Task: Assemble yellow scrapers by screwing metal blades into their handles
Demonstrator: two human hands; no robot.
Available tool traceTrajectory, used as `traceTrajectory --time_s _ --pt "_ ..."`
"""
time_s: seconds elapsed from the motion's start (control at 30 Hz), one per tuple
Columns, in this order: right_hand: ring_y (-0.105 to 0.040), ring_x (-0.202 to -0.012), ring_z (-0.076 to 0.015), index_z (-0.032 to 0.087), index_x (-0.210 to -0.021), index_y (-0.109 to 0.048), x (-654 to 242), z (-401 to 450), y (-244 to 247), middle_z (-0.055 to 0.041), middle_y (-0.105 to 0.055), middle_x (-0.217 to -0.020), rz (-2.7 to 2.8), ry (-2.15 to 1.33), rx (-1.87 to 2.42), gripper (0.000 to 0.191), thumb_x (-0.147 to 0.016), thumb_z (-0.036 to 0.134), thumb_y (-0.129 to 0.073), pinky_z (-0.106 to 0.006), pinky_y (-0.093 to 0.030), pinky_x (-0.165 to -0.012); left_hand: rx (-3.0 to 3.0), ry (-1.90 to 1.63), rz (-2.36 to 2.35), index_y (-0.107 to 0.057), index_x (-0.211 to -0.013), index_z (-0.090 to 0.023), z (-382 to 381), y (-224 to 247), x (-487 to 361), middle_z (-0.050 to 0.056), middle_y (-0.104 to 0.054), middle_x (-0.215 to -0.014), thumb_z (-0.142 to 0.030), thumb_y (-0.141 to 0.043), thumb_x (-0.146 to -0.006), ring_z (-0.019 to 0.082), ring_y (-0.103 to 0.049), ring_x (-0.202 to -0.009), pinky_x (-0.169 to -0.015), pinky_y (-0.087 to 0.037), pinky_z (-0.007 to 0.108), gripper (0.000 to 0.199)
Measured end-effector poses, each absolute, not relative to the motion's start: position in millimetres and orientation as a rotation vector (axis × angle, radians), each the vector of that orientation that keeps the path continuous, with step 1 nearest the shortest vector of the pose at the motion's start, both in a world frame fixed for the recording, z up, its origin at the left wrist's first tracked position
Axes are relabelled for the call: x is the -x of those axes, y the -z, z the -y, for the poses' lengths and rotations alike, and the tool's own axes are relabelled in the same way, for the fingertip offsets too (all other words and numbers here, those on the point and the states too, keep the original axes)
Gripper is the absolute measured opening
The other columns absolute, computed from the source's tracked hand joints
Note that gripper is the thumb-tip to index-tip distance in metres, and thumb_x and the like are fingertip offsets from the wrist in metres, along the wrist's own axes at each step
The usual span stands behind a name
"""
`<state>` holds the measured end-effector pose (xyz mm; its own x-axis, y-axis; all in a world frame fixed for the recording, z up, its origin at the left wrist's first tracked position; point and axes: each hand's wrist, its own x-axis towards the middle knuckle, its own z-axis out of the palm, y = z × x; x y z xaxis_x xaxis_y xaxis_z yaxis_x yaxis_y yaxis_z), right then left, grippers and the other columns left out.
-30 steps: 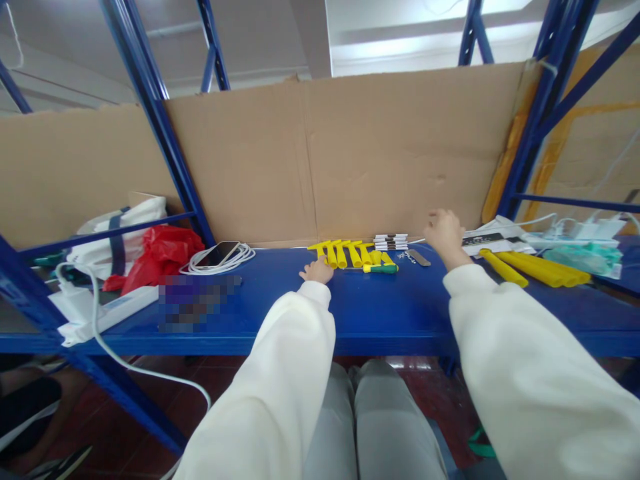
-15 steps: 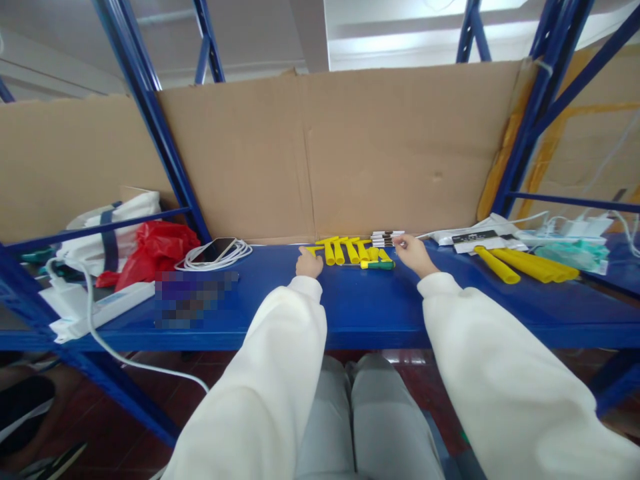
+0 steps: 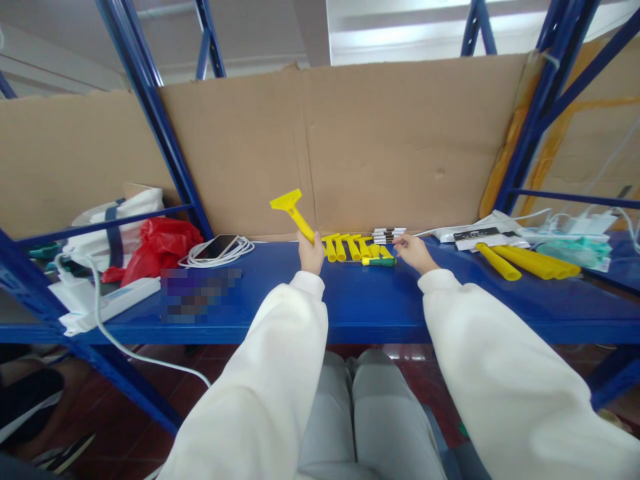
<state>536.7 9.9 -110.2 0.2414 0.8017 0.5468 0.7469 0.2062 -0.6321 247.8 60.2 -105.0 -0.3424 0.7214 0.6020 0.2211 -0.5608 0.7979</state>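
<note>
My left hand (image 3: 311,253) is closed around the handle of a yellow scraper-like tool (image 3: 295,211), whose wide head points up and to the left against the cardboard. Several similar yellow pieces (image 3: 341,249) lie in a row just right of that hand. In front of the row is a green and yellow screwdriver (image 3: 379,262). My right hand (image 3: 411,252) has its fingers pinched beside a small stack of white and black packets (image 3: 389,233); what it holds, if anything, is too small to make out.
On the blue shelf (image 3: 370,293) lie a phone (image 3: 220,247), a coiled white cable (image 3: 243,251), a red bag (image 3: 163,247) and a power strip (image 3: 117,303) at left. Yellow tubes (image 3: 530,261) and a teal bag (image 3: 575,252) lie at right. Cardboard (image 3: 400,147) stands behind.
My left hand has risen slightly, lifting the yellow tool upright off the shelf at the left end of the row. My right hand has stayed by the packets.
</note>
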Motion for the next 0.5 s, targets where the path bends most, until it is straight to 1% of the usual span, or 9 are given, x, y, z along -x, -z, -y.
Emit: traceTrajectory --time_s 0.07,0.1,0.17,0.27,0.33,0.4,0.5 --pt "-0.080 -0.091 -0.0244 0.018 -0.095 -0.080 -535.7 -8.3 109.1 -0.0082 -0.083 -0.093 1.509 -0.073 1.556 0.027 -0.082 0.007 -0.059 -0.040 -0.061 -0.100 -1.452 -1.926 -1.303 -0.051 -0.116 -0.022 -54.6 101.9 -248.3 0.006 -0.071 -0.093 -0.033 -0.061 -0.102 0.027 -0.077 -0.087 -0.085 -0.059 0.037 0.020" --pt "-0.080 -0.090 -0.0239 0.017 -0.095 -0.080 -535.1 -7.5 108.6 -0.0080 -0.083 -0.092 1.510 -0.075 1.561 0.028 -0.082 0.006 -0.059 -0.039 -0.061 -0.099 -1.443 -1.910 -1.342 -0.051 -0.115 -0.022 -51.2 99.9 -248.3 0.007 -0.071 -0.094 -0.033 -0.059 -0.103 0.027 -0.077 -0.089 -0.085 -0.059 0.037 0.018" --pt "-0.079 -0.085 -0.0225 0.017 -0.096 -0.081 -533.9 -6.2 107.5 -0.0074 -0.083 -0.092 1.509 -0.081 1.571 0.028 -0.082 0.006 -0.059 -0.038 -0.062 -0.096 -1.489 -1.881 -1.414 -0.051 -0.119 -0.022 -43.3 95.2 -248.2 0.010 -0.073 -0.101 -0.033 -0.054 -0.106 0.028 -0.078 -0.099 -0.090 -0.059 0.038 0.017" --pt "-0.078 -0.078 -0.0205 0.017 -0.096 -0.081 -531.9 -4.4 106.0 -0.0069 -0.083 -0.091 1.496 -0.102 1.599 0.028 -0.082 0.006 -0.060 -0.035 -0.063 -0.090 -1.626 -1.816 -1.479 -0.050 -0.133 -0.024 -30.9 88.8 -249.5 0.014 -0.075 -0.122 -0.033 -0.043 -0.110 0.026 -0.074 -0.120 -0.101 -0.057 0.038 0.025" --pt "-0.077 -0.074 -0.0193 0.017 -0.096 -0.080 -531.2 -3.8 105.5 -0.0062 -0.082 -0.088 1.496 -0.108 1.607 0.027 -0.082 0.007 -0.060 -0.033 -0.063 -0.087 -1.689 -1.793 -1.516 -0.050 -0.137 -0.024 -24.6 86.2 -251.1 0.014 -0.075 -0.126 -0.032 -0.040 -0.111 0.026 -0.071 -0.126 -0.103 -0.056 0.036 0.029" --pt "-0.075 -0.071 -0.0183 0.017 -0.095 -0.080 -530.9 -3.6 105.6 -0.0051 -0.081 -0.085 1.503 -0.102 1.596 0.027 -0.082 0.007 -0.060 -0.033 -0.063 -0.085 -1.715 -1.798 -1.521 -0.052 -0.136 -0.023 -21.3 85.2 -252.4 0.014 -0.076 -0.124 -0.033 -0.039 -0.112 0.025 -0.071 -0.125 -0.101 -0.055 0.035 0.029" --pt "-0.074 -0.068 -0.0177 0.018 -0.095 -0.080 -530.4 -3.8 105.9 -0.0043 -0.080 -0.082 1.518 -0.116 1.586 0.026 -0.081 0.007 -0.061 -0.032 -0.063 -0.082 -1.710 -1.793 -1.507 -0.056 -0.130 -0.022 -21.2 85.6 -252.9 0.012 -0.077 -0.113 -0.038 -0.039 -0.114 0.026 -0.074 -0.115 -0.097 -0.056 0.035 0.029"
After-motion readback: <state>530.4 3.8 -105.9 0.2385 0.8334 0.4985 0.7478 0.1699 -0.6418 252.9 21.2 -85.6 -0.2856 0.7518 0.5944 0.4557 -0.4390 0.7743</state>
